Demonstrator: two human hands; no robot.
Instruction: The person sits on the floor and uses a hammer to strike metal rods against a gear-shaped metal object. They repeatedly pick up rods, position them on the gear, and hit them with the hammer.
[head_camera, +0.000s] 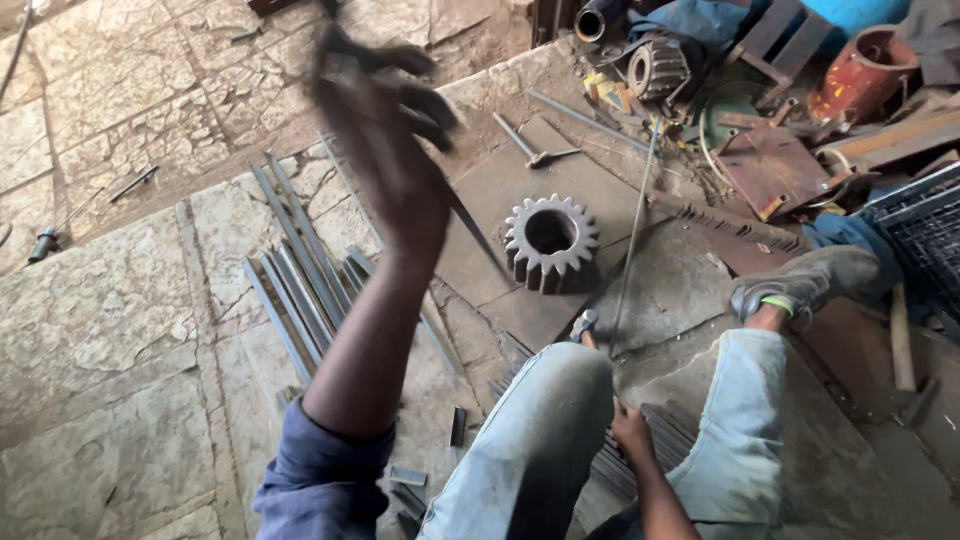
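My left hand (385, 120) is raised over the ground and blurred by motion. It seems closed around a long flat metal strip (478, 238) that runs down from it toward a large toothed steel gear (550, 240). The gear stands on a flat steel plate (500, 180). My right hand (632, 432) is low between my knees and rests on a pile of short metal strips (615, 465); its grip is hidden. A thin rod (632, 240) leans past the gear.
Several long flat bars (300, 270) lie on the stone floor to the left. Scrap metal, a small gear (655, 68) and a rusty red cylinder (865, 70) crowd the top right. My shoe (800, 285) rests beside a wire mesh (925, 235).
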